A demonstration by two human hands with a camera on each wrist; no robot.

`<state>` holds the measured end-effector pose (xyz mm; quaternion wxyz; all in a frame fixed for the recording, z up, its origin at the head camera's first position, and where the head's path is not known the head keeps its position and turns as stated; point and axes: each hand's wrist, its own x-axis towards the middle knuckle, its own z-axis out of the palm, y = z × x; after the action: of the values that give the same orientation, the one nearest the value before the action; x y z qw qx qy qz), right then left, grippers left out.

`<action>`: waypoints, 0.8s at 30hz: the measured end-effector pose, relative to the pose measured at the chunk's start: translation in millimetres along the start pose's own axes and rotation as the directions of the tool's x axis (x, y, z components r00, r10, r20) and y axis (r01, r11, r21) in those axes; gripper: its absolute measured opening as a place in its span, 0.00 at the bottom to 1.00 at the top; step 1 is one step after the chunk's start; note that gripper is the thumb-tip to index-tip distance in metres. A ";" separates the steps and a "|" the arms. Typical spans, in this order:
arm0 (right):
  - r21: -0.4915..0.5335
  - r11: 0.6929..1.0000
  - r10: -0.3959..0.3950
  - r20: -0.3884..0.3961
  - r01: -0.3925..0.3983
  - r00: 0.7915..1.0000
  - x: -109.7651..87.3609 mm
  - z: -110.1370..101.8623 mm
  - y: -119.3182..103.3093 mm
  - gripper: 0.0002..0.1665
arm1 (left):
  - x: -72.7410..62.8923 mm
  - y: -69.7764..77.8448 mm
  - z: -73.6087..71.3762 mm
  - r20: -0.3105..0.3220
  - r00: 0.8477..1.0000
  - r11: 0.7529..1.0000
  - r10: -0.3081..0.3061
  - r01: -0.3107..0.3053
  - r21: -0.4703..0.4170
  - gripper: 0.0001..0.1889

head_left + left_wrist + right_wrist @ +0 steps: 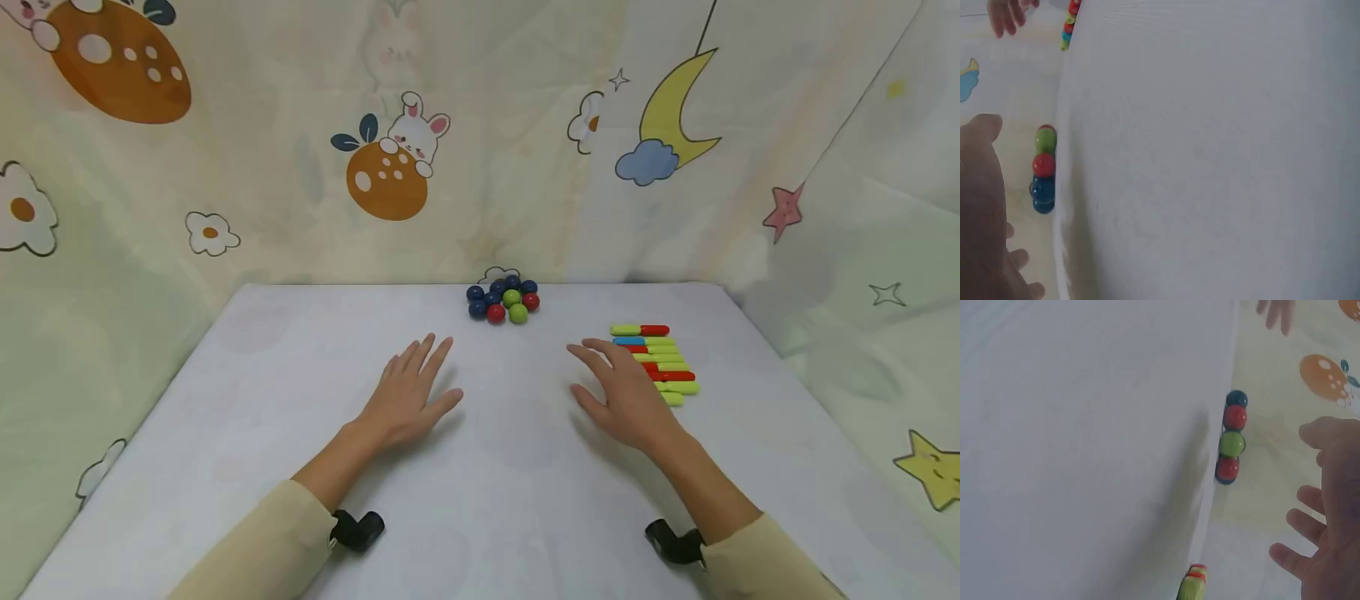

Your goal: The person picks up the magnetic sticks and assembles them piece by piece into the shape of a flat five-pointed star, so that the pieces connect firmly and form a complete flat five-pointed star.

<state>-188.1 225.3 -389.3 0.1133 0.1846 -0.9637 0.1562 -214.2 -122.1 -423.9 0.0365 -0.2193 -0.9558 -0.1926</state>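
My left hand [405, 398] hovers over the left-middle of the table with its fingers spread and nothing in it. On the other side, my right hand [626, 392] hangs above the table, fingers loosely extended, holding nothing. It partly hides a column of coloured sticks [675, 387] in lime green, red and blue, lying side by side at the right. Toward the back edge sits a cluster of small glossy balls: several dark blue balls [477, 309], two red balls [496, 313] and two green balls [518, 313]. In the right wrist view my right hand [1335, 512] shows thumb and fingers apart.
The white-covered table [517, 500] has its far edge just behind the balls. A cloth backdrop [517, 167] with cartoon rabbits, flowers, a moon and stars rises behind and beside it. Black wrist mounts [360, 531] stick out from both sleeves.
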 end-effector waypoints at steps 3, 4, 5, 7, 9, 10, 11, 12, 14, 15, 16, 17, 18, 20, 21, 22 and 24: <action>0.023 1.000 0.007 -0.023 -0.006 1.000 -4.0 -2.1 6.9 0.37 | 5.9 -0.4 3.2 -0.001 1.000 0.999 -0.015 0.015 -0.048 0.42; 0.032 0.999 0.008 -0.033 -0.007 0.999 -5.5 -2.9 9.4 0.36 | 7.9 -0.5 4.1 -0.006 1.000 0.998 -0.016 0.016 -0.068 0.42; 0.044 0.999 0.010 -0.043 -0.008 0.999 -7.3 -3.9 11.8 0.35 | 9.8 -0.6 4.9 -0.012 1.000 0.996 -0.016 0.015 -0.090 0.41; 0.063 0.998 0.019 -0.064 -0.015 0.998 -11.1 -5.3 16.9 0.33 | 13.4 -0.7 5.9 -0.028 1.000 0.990 -0.012 0.008 -0.140 0.40; 0.082 0.996 0.033 -0.086 -0.026 0.996 -15.0 -6.6 22.2 0.32 | 16.5 -0.3 6.8 -0.039 0.999 0.984 -0.018 0.011 -0.180 0.40; 0.090 0.995 0.041 -0.097 -0.032 0.994 -16.4 -6.7 24.6 0.31 | 17.8 -0.6 7.3 -0.047 0.999 0.980 -0.021 0.012 -0.198 0.39; 0.102 0.994 0.051 -0.108 -0.040 0.993 -17.9 -6.9 26.9 0.31 | 18.9 -0.5 7.7 -0.051 0.998 0.976 -0.027 0.015 -0.215 0.39; 0.110 0.993 0.059 -0.121 -0.045 0.991 -19.2 -7.3 28.9 0.30 | 20.2 -0.3 8.3 -0.057 0.998 0.973 -0.032 0.018 -0.230 0.39; 0.128 0.990 0.078 -0.141 -0.060 0.987 -21.8 -8.5 32.6 0.29 | 23.7 0.6 10.3 -0.060 0.997 0.967 -0.049 0.032 -0.253 0.39; 0.132 0.989 0.089 -0.151 -0.069 0.985 -23.1 -9.1 34.2 0.29 | 25.8 0.9 11.9 -0.062 0.996 0.964 -0.059 0.040 -0.263 0.39; 0.139 0.987 0.102 -0.158 -0.080 0.982 -24.2 -9.6 35.8 0.28 | 28.0 1.2 13.5 -0.063 0.996 0.961 -0.069 0.049 -0.272 0.39; 0.147 0.985 0.113 -0.165 -0.088 0.980 -25.1 -10.4 37.3 0.28 | 30.4 1.5 15.1 -0.065 0.995 0.957 -0.079 0.058 -0.284 0.38; 0.151 0.984 0.123 -0.171 -0.097 0.978 -26.1 -11.0 38.7 0.27 | 33.0 1.6 17.1 -0.067 0.994 0.954 -0.089 0.065 -0.294 0.38; 0.156 0.980 0.149 -0.173 -0.123 0.973 -28.0 -11.4 41.7 0.27 | 37.9 1.2 21.2 -0.072 0.992 0.948 -0.106 0.079 -0.308 0.38; 0.155 0.978 0.163 -0.175 -0.137 0.971 -28.6 -11.1 43.3 0.27 | 40.1 0.9 22.9 -0.075 0.991 0.946 -0.112 0.083 -0.314 0.38; 0.158 0.976 0.177 -0.174 -0.150 0.969 -29.1 -10.6 44.9 0.28 | 42.0 0.4 24.5 -0.079 0.990 0.944 -0.119 0.088 -0.319 0.38; 0.174 0.968 0.210 -0.164 -0.181 0.964 -29.9 -8.2 47.9 0.28 | 45.9 -1.0 27.5 -0.088 0.986 0.939 -0.140 0.104 -0.327 0.38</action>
<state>-178.4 279.9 -402.4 0.1696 0.0818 -0.9475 0.2583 -255.6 -93.8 -442.5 0.0408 -0.1518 -0.9199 -0.3594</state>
